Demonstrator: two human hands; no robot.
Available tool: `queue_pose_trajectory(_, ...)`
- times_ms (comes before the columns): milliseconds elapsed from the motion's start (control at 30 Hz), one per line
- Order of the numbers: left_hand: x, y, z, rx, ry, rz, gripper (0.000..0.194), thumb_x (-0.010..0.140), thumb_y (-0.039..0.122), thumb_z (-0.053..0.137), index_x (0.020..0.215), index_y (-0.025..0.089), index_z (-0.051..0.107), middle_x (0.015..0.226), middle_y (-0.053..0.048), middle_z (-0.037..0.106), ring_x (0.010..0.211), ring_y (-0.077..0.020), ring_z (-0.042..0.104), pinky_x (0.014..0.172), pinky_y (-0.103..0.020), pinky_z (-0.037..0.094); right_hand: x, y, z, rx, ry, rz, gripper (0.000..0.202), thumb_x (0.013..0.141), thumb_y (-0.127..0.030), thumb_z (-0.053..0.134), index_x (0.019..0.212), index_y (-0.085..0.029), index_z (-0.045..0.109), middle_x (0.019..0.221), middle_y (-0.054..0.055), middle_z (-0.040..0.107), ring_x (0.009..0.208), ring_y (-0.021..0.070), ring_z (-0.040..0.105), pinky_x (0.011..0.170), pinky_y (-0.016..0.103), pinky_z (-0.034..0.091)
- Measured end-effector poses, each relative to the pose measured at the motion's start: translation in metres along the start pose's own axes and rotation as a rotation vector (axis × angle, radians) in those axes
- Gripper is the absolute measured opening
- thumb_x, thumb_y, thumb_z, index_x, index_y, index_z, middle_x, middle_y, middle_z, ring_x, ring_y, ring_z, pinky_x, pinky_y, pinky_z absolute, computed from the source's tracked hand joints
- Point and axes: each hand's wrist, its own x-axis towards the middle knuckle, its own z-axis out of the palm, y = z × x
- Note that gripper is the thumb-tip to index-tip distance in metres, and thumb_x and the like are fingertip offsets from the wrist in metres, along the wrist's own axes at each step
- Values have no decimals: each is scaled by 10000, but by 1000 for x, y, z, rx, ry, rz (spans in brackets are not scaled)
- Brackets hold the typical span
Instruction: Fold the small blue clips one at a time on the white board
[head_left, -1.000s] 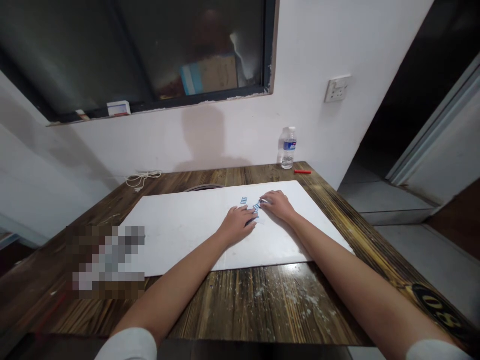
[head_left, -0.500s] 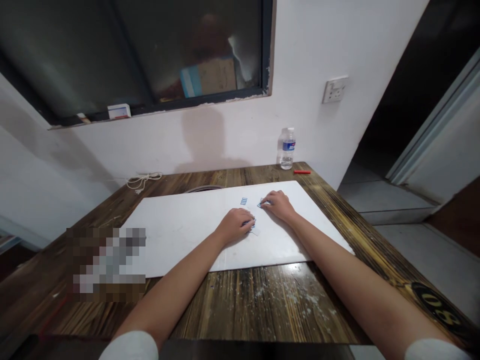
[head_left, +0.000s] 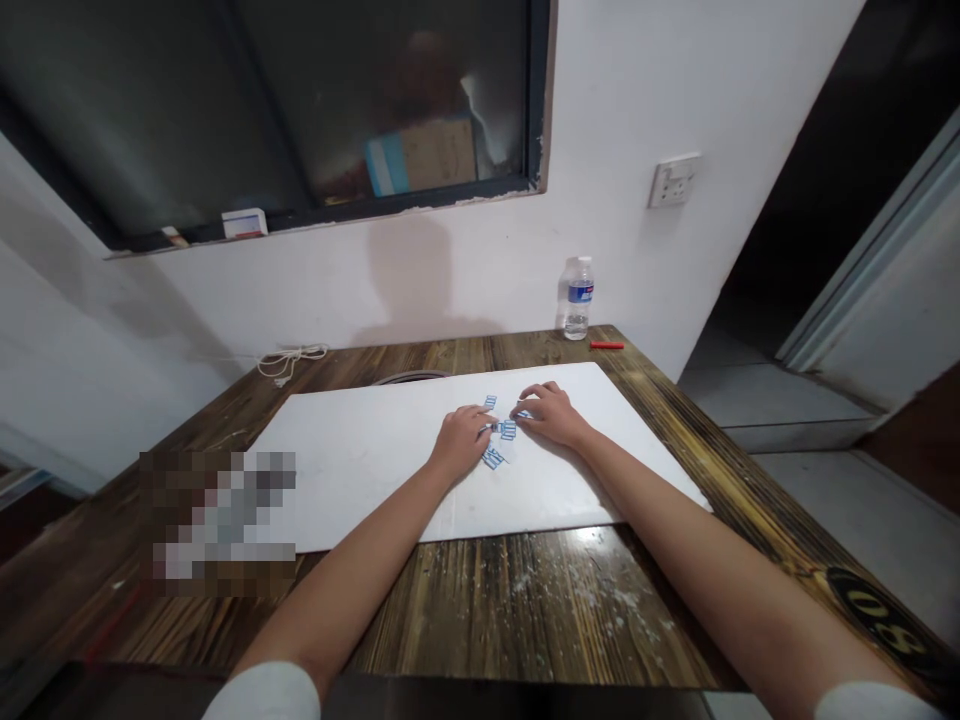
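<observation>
Left hand: the left hand (head_left: 459,440) lies palm down on the white board (head_left: 360,460), fingers curled loosely, fingertips touching one of the small blue pieces (head_left: 508,429); whether it pinches one cannot be told.
Right hand: the right hand (head_left: 550,414) rests on the board just right of the left, fingers bent, tips on a blue piece at its front edge; a firm grip cannot be told.
Blue pieces: several small blue striped pieces sit on the board between and just beside the two hands; one lies a little farther back (head_left: 490,401), another just below the left hand's fingers (head_left: 493,458). They are too small to tell what they are.
White board: flat on the wooden table (head_left: 525,600), covering much of its middle.
Table: dark streaked wood with pale specks near the front edge.
Water bottle: a clear bottle (head_left: 577,297) stands upright at the far right corner, against the wall.
Red pen: a thin red stick (head_left: 605,345) lies just right of the bottle.
Cord: a white cord (head_left: 289,359) is coiled at the far left of the table.
Wall socket: a white socket (head_left: 674,179) on the wall above the bottle.
</observation>
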Motion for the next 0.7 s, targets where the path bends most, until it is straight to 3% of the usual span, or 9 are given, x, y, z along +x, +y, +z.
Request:
queue_pose_trajectory(133, 1, -3, 0, -98, -49, 169, 225, 841, 140, 560, 896, 258, 743, 1110, -14, 708, 1106, -207, 586, 966, -400, 427, 0, -1, -1, 31, -4, -76, 230, 843, -214, 609, 918, -356, 773, 1140, 19, 639, 1028, 249, 445, 913, 414, 351)
queue_pose_trajectory(267, 0, 1, -3, -124, -52, 260, 221, 808, 88, 568, 820, 227, 739, 1036, -23, 730, 1051, -209, 607, 926, -390, 430, 1, -1, -3, 24, 34, -36, 242, 825, -182, 587, 797, -316, 786, 1055, 25, 671, 975, 242, 465, 883, 408, 366)
queue_pose_trajectory(467, 1, -2, -3, -179, -86, 347, 284, 784, 54, 553, 871, 239, 750, 1035, -17, 730, 1018, -190, 617, 916, -359, 446, 1, -1, -3, 108, -10, -161, 297, 790, -124, 570, 840, -323, 785, 1123, 5, 666, 1015, 230, 485, 904, 396, 372)
queue_pose_trajectory(600, 2, -6, 2, -164, -108, 341, 313, 838, 107, 530, 987, 279, 744, 1133, 4, 707, 1085, -185, 599, 967, -370, 443, 1, -1, -2, 46, 37, -47, 233, 821, -181, 579, 743, -281, 775, 1020, 24, 694, 964, 232, 513, 854, 395, 379)
queue_pose_trajectory(700, 1, -3, 2, -95, -110, 338, 349, 871, 152, 515, 1122, 312, 699, 1247, 8, 653, 1175, -200, 561, 1012, -411, 414, 1, 0, -3, 67, 86, 0, 229, 846, -201, 562, 773, -266, 769, 994, 34, 688, 948, 223, 525, 857, 387, 383)
